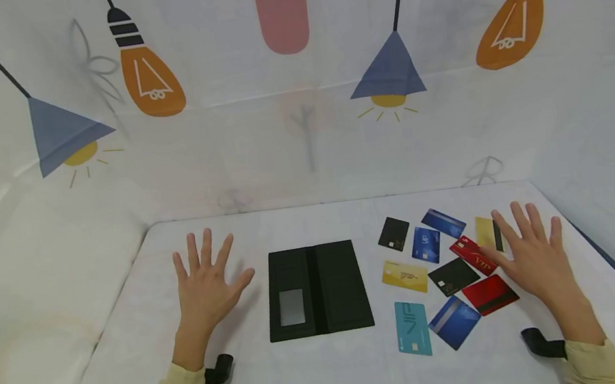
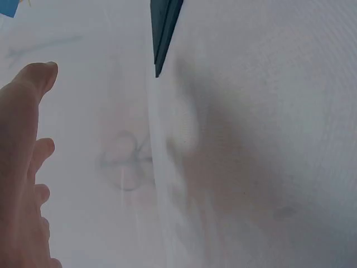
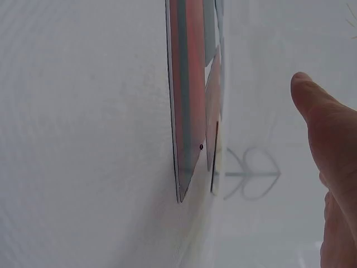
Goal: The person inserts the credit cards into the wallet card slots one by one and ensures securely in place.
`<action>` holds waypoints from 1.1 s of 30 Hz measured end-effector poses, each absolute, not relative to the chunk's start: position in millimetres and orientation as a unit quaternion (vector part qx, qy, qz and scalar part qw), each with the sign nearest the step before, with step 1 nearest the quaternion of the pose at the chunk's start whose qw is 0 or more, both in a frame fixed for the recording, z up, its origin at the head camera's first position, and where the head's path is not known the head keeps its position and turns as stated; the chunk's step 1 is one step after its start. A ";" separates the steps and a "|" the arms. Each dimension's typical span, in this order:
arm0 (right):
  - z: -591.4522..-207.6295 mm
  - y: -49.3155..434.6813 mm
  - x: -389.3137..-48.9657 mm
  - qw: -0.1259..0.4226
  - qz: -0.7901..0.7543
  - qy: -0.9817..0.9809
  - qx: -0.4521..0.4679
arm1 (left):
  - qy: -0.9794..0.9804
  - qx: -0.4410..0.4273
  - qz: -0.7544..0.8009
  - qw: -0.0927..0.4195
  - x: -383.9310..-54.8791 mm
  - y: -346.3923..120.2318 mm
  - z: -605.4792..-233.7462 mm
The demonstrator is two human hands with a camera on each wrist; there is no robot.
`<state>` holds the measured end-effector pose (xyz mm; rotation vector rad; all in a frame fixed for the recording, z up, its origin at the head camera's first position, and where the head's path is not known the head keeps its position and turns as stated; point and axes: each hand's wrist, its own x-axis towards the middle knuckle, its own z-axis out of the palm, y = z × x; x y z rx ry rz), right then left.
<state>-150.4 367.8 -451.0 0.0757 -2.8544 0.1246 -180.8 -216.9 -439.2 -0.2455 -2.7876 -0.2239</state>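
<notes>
A black card wallet (image 1: 344, 285) lies spread flat on the white table, with a grey window (image 1: 291, 307) in its left half. To its left, my left hand (image 1: 206, 291) hovers with fingers spread and holds nothing. My right hand (image 1: 537, 255), likewise spread and holding nothing, is over the right edge of a loose group of cards. Nearest to it are a red VIP card (image 1: 472, 254), a gold card (image 1: 486, 232) partly hidden by the fingers, and a red striped card (image 1: 490, 295), which also shows edge-on in the right wrist view (image 3: 187, 100).
Left of those lie a black VIP card (image 1: 453, 276), a yellow card (image 1: 404, 276), a teal VIP card (image 1: 412, 328), blue cards (image 1: 454, 322) and a small black card (image 1: 393, 234). A white cloth (image 1: 302, 153) printed with lamps stands behind the table.
</notes>
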 end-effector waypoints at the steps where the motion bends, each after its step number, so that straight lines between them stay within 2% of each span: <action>1: -450.9 367.4 -150.5 0.141 0.045 -0.989 0.028 | -0.979 -0.087 -0.083 0.164 -180.8 -216.9 -439.2; 9: -453.4 365.2 -149.7 0.138 0.056 -0.988 0.027 | -0.977 -0.102 -0.149 0.109 -181.5 -217.7 -439.7; 19: -455.8 359.7 -152.7 0.119 0.100 -0.986 0.051 | -0.957 -0.150 -0.250 -0.003 -181.8 -210.6 -446.4; 26: -455.7 352.3 -154.9 0.113 0.132 -0.983 0.066 | -0.948 -0.179 -0.262 -0.036 -181.5 -207.5 -453.4; 33: -459.6 341.8 -156.8 0.120 0.151 -0.976 0.104 | -0.935 -0.179 -0.293 -0.090 -181.1 -205.0 -461.4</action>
